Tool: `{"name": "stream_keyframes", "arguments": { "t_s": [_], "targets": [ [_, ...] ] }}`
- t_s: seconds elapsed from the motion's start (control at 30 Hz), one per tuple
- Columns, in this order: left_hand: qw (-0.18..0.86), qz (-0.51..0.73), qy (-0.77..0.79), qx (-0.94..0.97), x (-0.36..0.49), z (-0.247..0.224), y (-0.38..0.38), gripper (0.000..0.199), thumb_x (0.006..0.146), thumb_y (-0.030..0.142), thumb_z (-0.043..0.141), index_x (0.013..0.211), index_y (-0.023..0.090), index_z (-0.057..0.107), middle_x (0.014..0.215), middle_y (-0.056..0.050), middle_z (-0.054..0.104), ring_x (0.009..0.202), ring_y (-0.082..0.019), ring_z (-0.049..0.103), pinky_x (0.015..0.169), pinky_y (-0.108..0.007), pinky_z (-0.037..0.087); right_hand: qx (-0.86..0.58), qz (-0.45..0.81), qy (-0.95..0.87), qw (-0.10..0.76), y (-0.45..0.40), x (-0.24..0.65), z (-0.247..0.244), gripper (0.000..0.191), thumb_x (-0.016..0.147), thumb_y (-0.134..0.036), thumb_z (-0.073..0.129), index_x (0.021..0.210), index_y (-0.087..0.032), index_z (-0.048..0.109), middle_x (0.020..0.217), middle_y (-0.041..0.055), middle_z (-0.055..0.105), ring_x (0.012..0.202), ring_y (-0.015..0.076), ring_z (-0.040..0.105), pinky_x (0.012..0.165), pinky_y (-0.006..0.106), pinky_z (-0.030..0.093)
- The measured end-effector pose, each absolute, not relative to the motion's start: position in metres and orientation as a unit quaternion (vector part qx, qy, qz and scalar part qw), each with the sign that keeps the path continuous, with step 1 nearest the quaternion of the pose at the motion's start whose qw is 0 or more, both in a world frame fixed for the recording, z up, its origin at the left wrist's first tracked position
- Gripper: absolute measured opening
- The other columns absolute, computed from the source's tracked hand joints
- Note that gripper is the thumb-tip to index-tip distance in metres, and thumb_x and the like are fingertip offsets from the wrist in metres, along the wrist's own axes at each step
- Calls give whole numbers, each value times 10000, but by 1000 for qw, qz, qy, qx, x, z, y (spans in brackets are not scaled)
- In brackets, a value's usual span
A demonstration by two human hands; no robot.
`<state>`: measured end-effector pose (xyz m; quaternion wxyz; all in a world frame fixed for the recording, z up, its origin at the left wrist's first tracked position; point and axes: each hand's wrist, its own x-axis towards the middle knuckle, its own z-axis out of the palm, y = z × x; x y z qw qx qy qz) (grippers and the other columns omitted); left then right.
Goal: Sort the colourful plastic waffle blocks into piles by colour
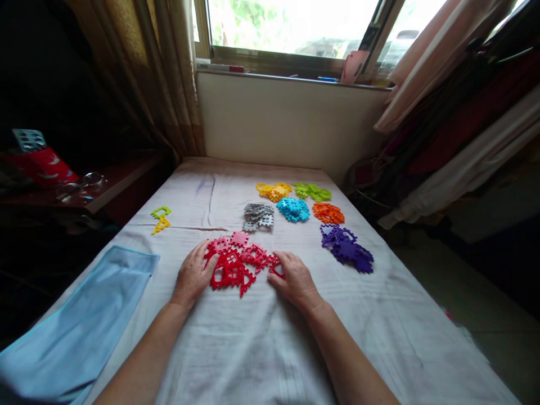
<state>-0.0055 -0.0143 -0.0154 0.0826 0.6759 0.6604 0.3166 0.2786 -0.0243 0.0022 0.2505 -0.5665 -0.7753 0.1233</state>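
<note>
A loose pile of red plastic interlocking tiles (pixel 232 267) lies on the white cloth, some with window-like cut-outs. Against the pile's left edge rests my left hand (pixel 194 271), thumb apart from the fingers, touching the tiles without a clear grip. My right hand (pixel 293 279) is at the right edge, its thumb and fingers closed around a red tile with an open centre (pixel 277 269). Just behind the red pile sits a heap of grey tiles (pixel 259 216).
Farther back are heaps of yellow (pixel 276 192), lime green (pixel 313 192), blue (pixel 293 209) and orange tiles (pixel 328 213), with purple tiles (pixel 348 248) at right. A green tile (pixel 161 212) and yellow tile (pixel 161 225) lie left, near a light blue cloth (pixel 84 320).
</note>
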Motion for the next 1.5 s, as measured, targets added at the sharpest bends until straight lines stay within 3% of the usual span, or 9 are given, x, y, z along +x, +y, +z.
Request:
{"name": "stream_keyframes", "arguments": {
  "t_s": [0.2, 0.4, 0.57, 0.83, 0.93, 1.07, 1.2, 1.5],
  "targets": [
    [80, 364, 648, 664, -3, -14, -23, 528, 887, 494, 447, 1267, 154, 586, 1321, -143, 637, 1240, -261, 588, 1113, -430, 434, -566, 109, -751, 323, 0, 303, -2, 428, 788, -276, 689, 1210, -214, 662, 1167, 100, 690, 1074, 245, 635, 972, 396, 497],
    [97, 403, 658, 628, -3, -11, -23, 482, 881, 463, 450, 1228, 169, 610, 1244, -125, 679, 1132, -247, 651, 1015, -408, 514, -629, 66, -708, 314, 42, 310, -3, 337, 773, -219, 705, 1109, -189, 712, 1121, 106, 707, 1056, 258, 636, 967, 397, 490],
    [98, 411, 662, 619, -4, -11, -23, 458, 870, 443, 471, 1216, 182, 621, 1213, -113, 691, 1074, -240, 671, 974, -402, 534, -654, 33, -686, 318, 39, 299, -7, 307, 818, -293, 696, 1108, -195, 715, 1227, 125, 679, 1116, 285, 608, 958, 432, 467],
    [113, 413, 660, 618, -6, -9, -23, 458, 857, 437, 477, 1200, 176, 631, 1187, -112, 700, 1037, -236, 678, 944, -388, 543, -526, 49, -793, 304, 7, 252, -1, 538, 788, -430, 737, 1250, -176, 635, 1245, 124, 670, 1149, 283, 584, 1013, 421, 408],
    [113, 418, 658, 616, -6, -10, -23, 452, 853, 430, 478, 1197, 180, 633, 1186, -109, 701, 1026, -232, 681, 947, -389, 542, -530, 60, -797, 283, 4, 245, -4, 467, 805, -398, 721, 1216, -187, 651, 1171, 110, 697, 1099, 284, 599, 980, 416, 417],
    [112, 415, 658, 618, -5, -11, -23, 448, 848, 426, 479, 1192, 187, 639, 1183, -103, 703, 1032, -233, 680, 959, -392, 538, -532, 60, -783, 317, 8, 252, -6, 386, 831, -371, 692, 1178, -205, 665, 1132, 85, 711, 1064, 252, 613, 968, 379, 407],
    [110, 414, 656, 621, -5, -11, -22, 441, 847, 422, 473, 1184, 195, 643, 1182, -95, 705, 1041, -230, 677, 966, -386, 535, -599, 19, -720, 350, 16, 281, -6, 380, 853, -361, 657, 1203, -211, 658, 1162, 91, 704, 1069, 246, 598, 948, 364, 390],
    [113, 401, 660, 625, -6, -10, -23, 460, 838, 429, 480, 1205, 199, 635, 1183, -89, 700, 1062, -228, 669, 988, -376, 523, -725, 8, -629, 279, 22, 318, -10, 375, 856, -383, 650, 1185, -206, 673, 1147, 102, 695, 1046, 255, 582, 880, 352, 368]
  ]
}}
